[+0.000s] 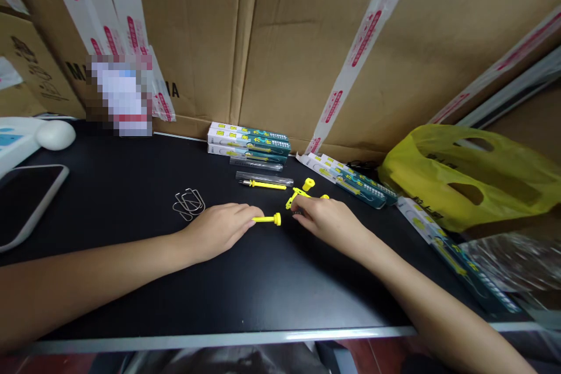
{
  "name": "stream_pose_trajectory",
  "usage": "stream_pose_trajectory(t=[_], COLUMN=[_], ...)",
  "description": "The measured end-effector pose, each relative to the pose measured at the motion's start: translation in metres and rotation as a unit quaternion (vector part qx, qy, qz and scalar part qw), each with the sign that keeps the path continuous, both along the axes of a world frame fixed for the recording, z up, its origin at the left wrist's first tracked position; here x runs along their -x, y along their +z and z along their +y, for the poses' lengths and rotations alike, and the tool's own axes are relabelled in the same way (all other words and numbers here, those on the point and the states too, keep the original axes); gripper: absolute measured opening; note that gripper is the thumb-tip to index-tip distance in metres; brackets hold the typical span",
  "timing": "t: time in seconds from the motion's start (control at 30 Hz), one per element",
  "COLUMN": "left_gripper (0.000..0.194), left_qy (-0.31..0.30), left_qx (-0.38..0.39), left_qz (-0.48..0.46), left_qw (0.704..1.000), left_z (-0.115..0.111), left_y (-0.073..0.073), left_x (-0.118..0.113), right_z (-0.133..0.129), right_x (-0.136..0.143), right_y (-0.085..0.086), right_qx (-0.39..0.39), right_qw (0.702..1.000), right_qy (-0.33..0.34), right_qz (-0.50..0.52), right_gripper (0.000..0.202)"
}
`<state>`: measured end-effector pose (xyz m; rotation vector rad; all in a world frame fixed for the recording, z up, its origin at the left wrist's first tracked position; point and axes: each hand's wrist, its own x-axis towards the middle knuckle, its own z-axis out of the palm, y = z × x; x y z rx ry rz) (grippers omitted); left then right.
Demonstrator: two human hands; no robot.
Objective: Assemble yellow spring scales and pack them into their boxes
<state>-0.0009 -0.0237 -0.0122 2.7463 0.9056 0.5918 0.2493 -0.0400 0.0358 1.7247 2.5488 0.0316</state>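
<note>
A yellow rod with a round knob [277, 219] sticks out to the right from my left hand [225, 227], whose fingers are closed around its other end. My right hand [326, 216] is pinched at small yellow parts [298, 193] on the black table; its fingertips hide what they grip, if anything. Just behind that hand stands a yellow knob-shaped piece [308, 184]. Another yellow rod with a metal tip [263, 185] lies behind my hands, beside clear tubes [264, 179]. Bent wire hooks [189, 203] rest to the left of my left hand.
Stacked small boxes [249, 143] stand at the back against large cardboard. More boxes [350, 178] lie right of them, near a yellow plastic bag [473, 175]. A phone [28, 201] and a white device [21, 140] are at the left. The table's front edge [245, 340] runs below.
</note>
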Motion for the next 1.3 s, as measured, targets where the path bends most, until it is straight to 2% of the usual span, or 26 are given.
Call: stream_pose_trajectory(t=[0.13, 0.23, 0.33, 0.4, 0.5, 0.6, 0.77, 0.9, 1.03, 1.13, 1.3], left_gripper=[0.025, 0.024, 0.02, 0.017, 0.015, 0.015, 0.016, 0.018, 0.022, 0.019, 0.011], left_qy=[0.0, 0.0, -0.003, -0.006, -0.01, -0.014, -0.012, -0.018, -0.049, -0.08, -0.055], left_qx=[0.002, 0.005, 0.017, 0.026, 0.033, 0.036, 0.038, 0.002, -0.036, -0.027, 0.023], left_qz=[0.001, -0.004, -0.009, -0.011, -0.017, -0.024, -0.04, -0.038, -0.025, -0.023, -0.026], left_qw=[1.0, 1.0, 1.0, 1.0, 0.999, 0.999, 0.998, 0.999, 0.998, 0.996, 0.998], left_z=[0.0, 0.0, 0.0, 0.0, 0.001, 0.001, 0.001, -0.001, -0.003, -0.004, -0.004], left_y=[0.0, -0.001, -0.001, 0.0, 0.0, -0.001, 0.001, 0.001, -0.001, -0.002, 0.0], left_x=[0.0, 0.0, -0.001, -0.001, -0.001, 0.0, 0.0, 0.001, 0.001, 0.001, 0.0], right_z=[0.007, 0.003, -0.001, -0.002, 0.0, 0.0, -0.002, -0.006, -0.013, -0.017, -0.019], right_x=[0.0, 0.003, 0.009, 0.012, 0.015, 0.014, 0.009, 0.011, 0.021, 0.028, 0.033], right_y=[-0.007, -0.006, -0.009, -0.015, -0.024, -0.025, -0.012, -0.005, -0.011, -0.019, -0.026], right_qx=[-0.021, 0.006, 0.036, 0.039, 0.043, 0.049, 0.042, 0.079, 0.124, 0.142, 0.132], right_qw=[0.999, 0.988, 0.961, 0.948, 0.934, 0.929, 0.938, 0.942, 0.94, 0.936, 0.934], right_qy=[-0.009, 0.049, 0.105, 0.11, 0.107, 0.11, 0.109, 0.107, 0.111, 0.113, 0.107], right_qz=[0.033, 0.144, 0.252, 0.296, 0.337, 0.35, 0.327, 0.307, 0.298, 0.302, 0.314], right_gripper=[0.025, 0.035, 0.029, 0.022, 0.022, 0.023, 0.019, 0.021, 0.027, 0.028, 0.027])
